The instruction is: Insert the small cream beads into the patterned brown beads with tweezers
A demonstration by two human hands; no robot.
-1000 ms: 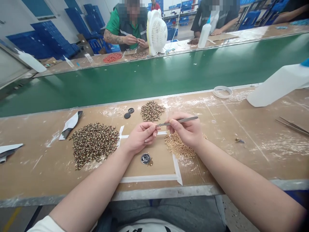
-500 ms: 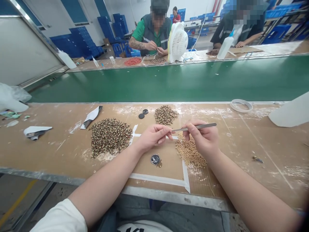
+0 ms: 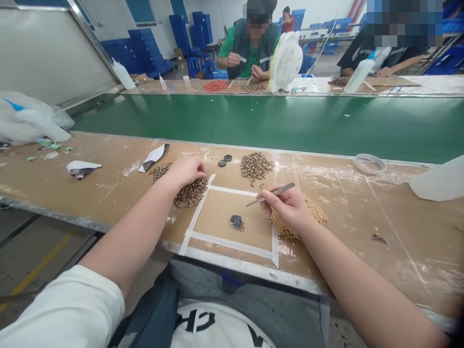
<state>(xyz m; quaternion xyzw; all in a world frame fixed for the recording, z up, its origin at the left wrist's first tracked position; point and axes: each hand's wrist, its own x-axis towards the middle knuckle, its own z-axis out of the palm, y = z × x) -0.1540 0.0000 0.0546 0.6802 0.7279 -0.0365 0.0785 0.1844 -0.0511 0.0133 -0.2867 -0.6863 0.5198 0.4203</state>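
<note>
My left hand [image 3: 186, 171] rests over the large pile of small dark-and-gold pieces [image 3: 190, 194], fingers curled together at its upper right side; whether a piece is between the fingertips is hidden. My right hand [image 3: 286, 205] grips metal tweezers [image 3: 271, 193], whose tip points left above the taped-off rectangle. Beneath that hand lies a heap of small pale gold beads [image 3: 316, 210], partly covered. A small round black dish [image 3: 236, 221] with shiny dark contents sits inside the rectangle, with a few tiny bits beside it. Another pile of small brown-gold pieces [image 3: 255, 166] lies behind.
Two black discs [image 3: 222, 163] lie behind the rectangle. A white tape roll [image 3: 369, 164] and a white bottle [image 3: 437, 179] are at right. Folded scraps [image 3: 83, 168] lie left. Beyond the green belt [image 3: 232, 116], people sit near a white fan [image 3: 286, 62].
My left hand has moved left, from the tweezers' tip to the large dark-and-gold pile. The tweezers in my right hand have dropped slightly toward the dish. The camera view has shifted.
</note>
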